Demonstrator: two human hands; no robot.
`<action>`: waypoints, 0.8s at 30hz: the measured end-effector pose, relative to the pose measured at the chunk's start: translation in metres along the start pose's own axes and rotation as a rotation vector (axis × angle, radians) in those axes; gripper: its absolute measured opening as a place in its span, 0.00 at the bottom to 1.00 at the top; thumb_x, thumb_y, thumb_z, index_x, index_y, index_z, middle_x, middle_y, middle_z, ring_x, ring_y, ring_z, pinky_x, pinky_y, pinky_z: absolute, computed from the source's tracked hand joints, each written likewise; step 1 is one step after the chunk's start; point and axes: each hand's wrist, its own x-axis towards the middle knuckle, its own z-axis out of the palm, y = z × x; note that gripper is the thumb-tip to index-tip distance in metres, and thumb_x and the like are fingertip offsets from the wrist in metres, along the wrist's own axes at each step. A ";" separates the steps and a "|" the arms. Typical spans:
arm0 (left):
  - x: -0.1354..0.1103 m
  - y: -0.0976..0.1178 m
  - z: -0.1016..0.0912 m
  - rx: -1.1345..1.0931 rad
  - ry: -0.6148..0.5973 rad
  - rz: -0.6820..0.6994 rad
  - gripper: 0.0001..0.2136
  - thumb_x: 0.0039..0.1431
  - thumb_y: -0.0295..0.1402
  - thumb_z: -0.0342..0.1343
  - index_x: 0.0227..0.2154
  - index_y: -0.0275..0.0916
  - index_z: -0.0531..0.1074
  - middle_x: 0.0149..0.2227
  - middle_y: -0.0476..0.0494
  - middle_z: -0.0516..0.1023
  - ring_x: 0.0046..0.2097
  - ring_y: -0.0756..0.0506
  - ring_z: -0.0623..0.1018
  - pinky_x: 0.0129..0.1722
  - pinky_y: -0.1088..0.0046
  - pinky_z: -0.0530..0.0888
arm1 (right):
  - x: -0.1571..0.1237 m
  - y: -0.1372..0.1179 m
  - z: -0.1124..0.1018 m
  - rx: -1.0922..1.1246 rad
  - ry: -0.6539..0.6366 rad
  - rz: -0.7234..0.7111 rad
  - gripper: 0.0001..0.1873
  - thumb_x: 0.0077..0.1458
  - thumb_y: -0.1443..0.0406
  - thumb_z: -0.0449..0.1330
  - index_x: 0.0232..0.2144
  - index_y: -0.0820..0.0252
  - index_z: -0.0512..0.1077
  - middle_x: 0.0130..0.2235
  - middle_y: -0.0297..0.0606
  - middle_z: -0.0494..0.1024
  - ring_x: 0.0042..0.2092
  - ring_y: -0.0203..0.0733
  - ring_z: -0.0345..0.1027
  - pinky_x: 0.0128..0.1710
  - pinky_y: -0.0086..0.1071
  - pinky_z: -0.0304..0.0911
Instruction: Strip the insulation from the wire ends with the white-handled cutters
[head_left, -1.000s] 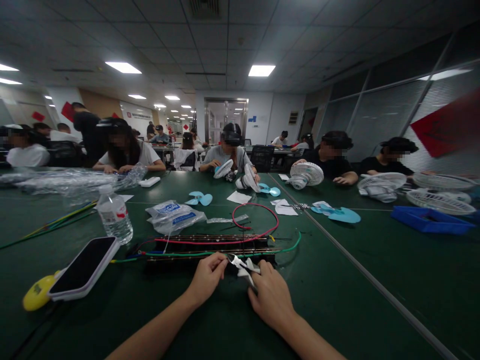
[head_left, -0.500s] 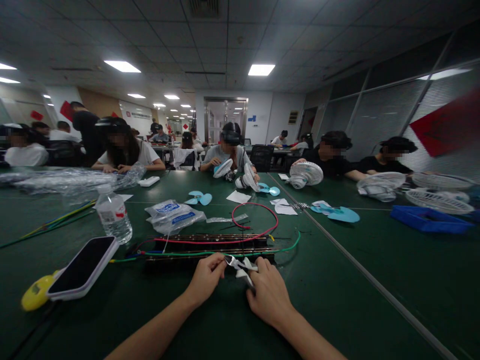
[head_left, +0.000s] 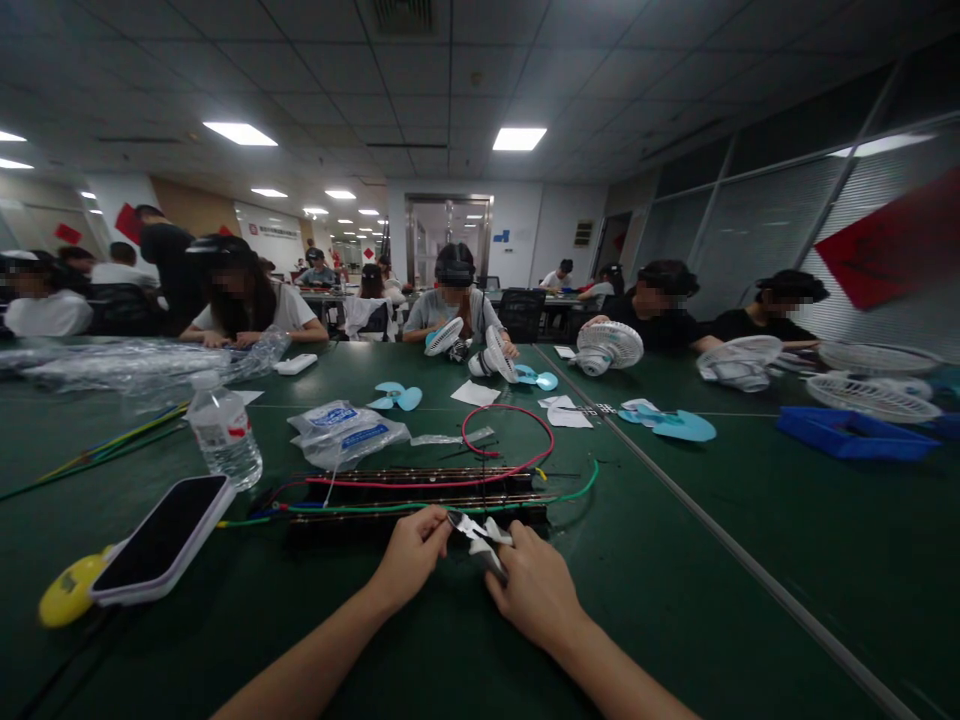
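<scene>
My right hand [head_left: 536, 580] grips cutting pliers [head_left: 471, 530] with pale handles, their metal jaws pointing left toward my left fingertips. My left hand [head_left: 411, 560] is closed in a pinch right by the jaws; whatever it pinches is too small or hidden to make out. Just beyond both hands lies a long black assembly with metal strips [head_left: 352, 518]. A green wire [head_left: 577, 492] runs along its near side and curls up at the right end. A red wire [head_left: 553, 430] follows the far side and loops above it.
At the left are a phone [head_left: 169, 540], a yellow object [head_left: 69, 590] and a water bottle [head_left: 225, 435]. A plastic bag [head_left: 349, 435] lies behind the assembly. Blue fan blades [head_left: 399, 397] and a blue tray [head_left: 855, 433] sit farther off. Several people work across the table.
The view has shifted slightly. The pliers' handles look a little farther apart, and my right hand sits slightly lower; my left hand keeps its pinch.
</scene>
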 end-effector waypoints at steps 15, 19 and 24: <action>0.003 -0.003 0.002 0.041 0.016 -0.040 0.13 0.57 0.40 0.49 0.26 0.35 0.69 0.18 0.53 0.64 0.20 0.52 0.64 0.21 0.78 0.59 | 0.001 0.000 0.003 -0.041 0.003 0.024 0.12 0.54 0.62 0.52 0.30 0.60 0.74 0.39 0.43 0.70 0.40 0.42 0.63 0.36 0.31 0.56; 0.003 -0.005 0.002 0.016 0.019 -0.044 0.14 0.57 0.42 0.48 0.27 0.35 0.69 0.18 0.54 0.64 0.19 0.53 0.63 0.20 0.79 0.59 | -0.001 0.001 0.002 -0.019 0.015 -0.010 0.10 0.52 0.62 0.54 0.30 0.60 0.73 0.40 0.42 0.68 0.41 0.43 0.61 0.38 0.32 0.55; 0.003 -0.004 0.002 -0.039 0.011 -0.072 0.15 0.56 0.44 0.49 0.27 0.36 0.67 0.18 0.54 0.64 0.17 0.54 0.62 0.18 0.79 0.59 | -0.002 0.002 -0.003 -0.011 0.036 -0.009 0.10 0.49 0.61 0.55 0.32 0.60 0.72 0.41 0.43 0.67 0.43 0.45 0.58 0.41 0.34 0.53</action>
